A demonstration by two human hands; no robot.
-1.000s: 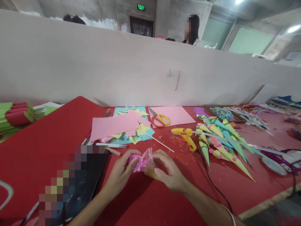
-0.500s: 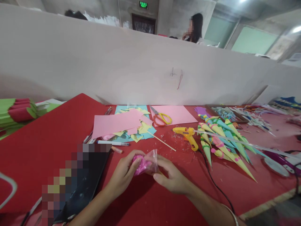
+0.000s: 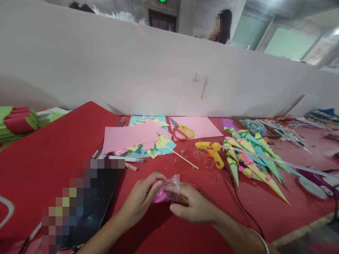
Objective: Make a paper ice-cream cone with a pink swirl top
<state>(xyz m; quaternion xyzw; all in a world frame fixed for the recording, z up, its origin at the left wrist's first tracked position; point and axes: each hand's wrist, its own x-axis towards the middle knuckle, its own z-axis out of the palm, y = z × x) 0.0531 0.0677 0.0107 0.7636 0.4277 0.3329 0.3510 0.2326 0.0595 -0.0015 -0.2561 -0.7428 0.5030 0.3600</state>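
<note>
My left hand (image 3: 144, 195) is closed round a clear plastic bag (image 3: 173, 185) that has a soft, bright pink lump (image 3: 159, 195) in it, perhaps modelling clay. My right hand (image 3: 194, 204) is at the bag's open end. Its index finger reaches behind or into the clear plastic, while the thumb stands lower and apart. Under those fingers shows a narrow yellowish-brown piece (image 3: 184, 200), mostly hidden, which the right hand seems to hold. Both hands are low over the red tabletop (image 3: 164, 233).
A yellow glue gun (image 3: 212, 151) with a trailing cord lies ahead right, by several decorated paper cones (image 3: 254, 155). Scissors (image 3: 182, 131) rest on pink paper (image 3: 203, 127). Paper scraps (image 3: 155, 151), a thin stick (image 3: 182, 157) and a pen (image 3: 129, 159) lie ahead; a dark device (image 3: 103, 197) is at left.
Both hands have sunk slightly with the bag. My right fingers are further over the bag's mouth, and more of the yellowish-brown piece shows. The view has tilted down a little.
</note>
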